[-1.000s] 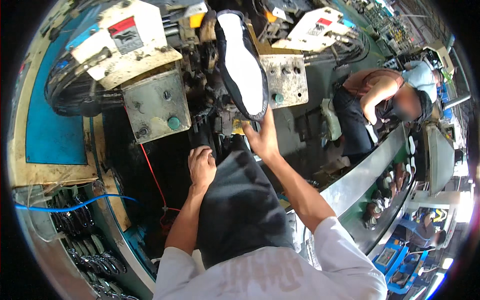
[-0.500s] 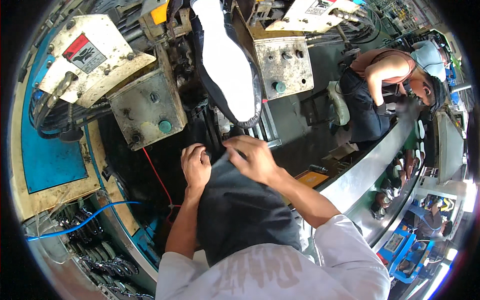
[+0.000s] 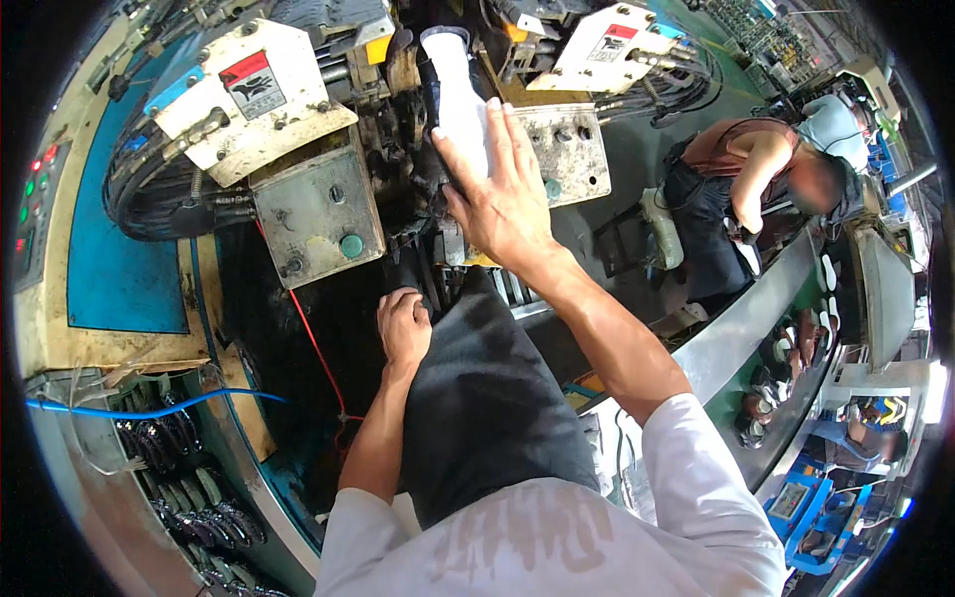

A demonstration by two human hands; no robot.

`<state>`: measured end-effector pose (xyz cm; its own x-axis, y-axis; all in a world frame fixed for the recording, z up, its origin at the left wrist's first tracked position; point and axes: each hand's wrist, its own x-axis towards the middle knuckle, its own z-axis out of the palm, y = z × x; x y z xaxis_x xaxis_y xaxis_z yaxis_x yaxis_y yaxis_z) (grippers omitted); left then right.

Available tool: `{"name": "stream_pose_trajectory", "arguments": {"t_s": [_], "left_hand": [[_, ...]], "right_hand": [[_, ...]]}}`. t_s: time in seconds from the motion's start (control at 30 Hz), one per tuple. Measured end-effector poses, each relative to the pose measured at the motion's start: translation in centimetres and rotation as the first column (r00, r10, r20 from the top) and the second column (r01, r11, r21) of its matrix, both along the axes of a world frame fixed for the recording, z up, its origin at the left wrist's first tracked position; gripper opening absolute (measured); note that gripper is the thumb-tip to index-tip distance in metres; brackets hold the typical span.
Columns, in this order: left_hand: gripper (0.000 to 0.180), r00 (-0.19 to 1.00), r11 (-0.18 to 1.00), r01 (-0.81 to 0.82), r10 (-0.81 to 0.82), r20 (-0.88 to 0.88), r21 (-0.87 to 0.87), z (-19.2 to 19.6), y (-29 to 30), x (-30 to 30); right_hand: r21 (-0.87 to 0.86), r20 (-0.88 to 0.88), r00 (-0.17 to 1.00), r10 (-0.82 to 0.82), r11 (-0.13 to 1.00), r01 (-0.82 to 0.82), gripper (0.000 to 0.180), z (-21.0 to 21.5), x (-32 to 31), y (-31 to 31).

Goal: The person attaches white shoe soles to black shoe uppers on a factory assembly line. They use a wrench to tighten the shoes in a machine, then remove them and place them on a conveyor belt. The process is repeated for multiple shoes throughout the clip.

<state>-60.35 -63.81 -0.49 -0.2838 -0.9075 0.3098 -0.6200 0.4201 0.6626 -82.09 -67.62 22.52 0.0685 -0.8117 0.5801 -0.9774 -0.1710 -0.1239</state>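
Note:
A shoe upper on a last (image 3: 454, 75), white sole side up with a dark rim, sits in the machine between its two side units. On the near part of that white surface lies my right hand (image 3: 505, 204), flat with the fingers spread. The hand hides the toe end. My left hand (image 3: 404, 328) is lower down, beside my dark trousers (image 3: 487, 388). Its fingers are curled in loosely and nothing shows in them.
Control boxes with green buttons, a left box (image 3: 318, 224) and a right box (image 3: 567, 154), flank the shoe. A red cord (image 3: 316, 343) hangs at the left. On the right, a co-worker (image 3: 731, 199) bends beside a metal-edged conveyor (image 3: 736, 333) carrying shoes.
My right hand has gone from my knee up and forward onto the shoe's white underside. The shoe now appears farther forward, and the left hand remains low with curled fingers.

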Motion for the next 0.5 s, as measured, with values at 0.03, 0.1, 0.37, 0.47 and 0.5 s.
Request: {"name": "stream_pose_trajectory", "arguments": {"t_s": [0.03, 0.1, 0.37, 0.47, 0.5], "left_hand": [[0.016, 1.0, 1.0, -0.007, 0.007, 0.003, 0.0, -0.1, 0.3, 0.1], [0.016, 1.0, 1.0, -0.006, 0.006, -0.009, 0.002, -0.3, 0.5, 0.1], [0.018, 0.999, 0.999, 0.035, -0.035, 0.026, 0.016, -0.1, 0.2, 0.0], [0.017, 0.998, 0.999, 0.039, -0.04, 0.042, 0.022, -0.3, -0.3, -0.2], [0.017, 0.998, 0.999, 0.042, -0.043, 0.054, 0.026, -0.5, -0.3, 0.0]], "right_hand": [[-0.008, -0.008, 1.0, 0.014, 1.0, -0.014, 0.072, 0.1, 0.3, -0.2], [-0.003, -0.042, 0.999, 0.028, 1.0, -0.028, 0.072, -0.1, 0.5, -0.1], [-0.043, -0.043, 0.998, 0.055, 0.997, -0.057, 0.067, -0.9, 0.1, -0.1], [-0.1, 0.002, 0.996, 0.086, 0.991, -0.085, 0.062, -0.5, -0.7, -1.7], [-0.115, 0.011, 0.996, 0.086, 0.99, -0.084, 0.06, -0.2, -0.8, -3.0]]}}
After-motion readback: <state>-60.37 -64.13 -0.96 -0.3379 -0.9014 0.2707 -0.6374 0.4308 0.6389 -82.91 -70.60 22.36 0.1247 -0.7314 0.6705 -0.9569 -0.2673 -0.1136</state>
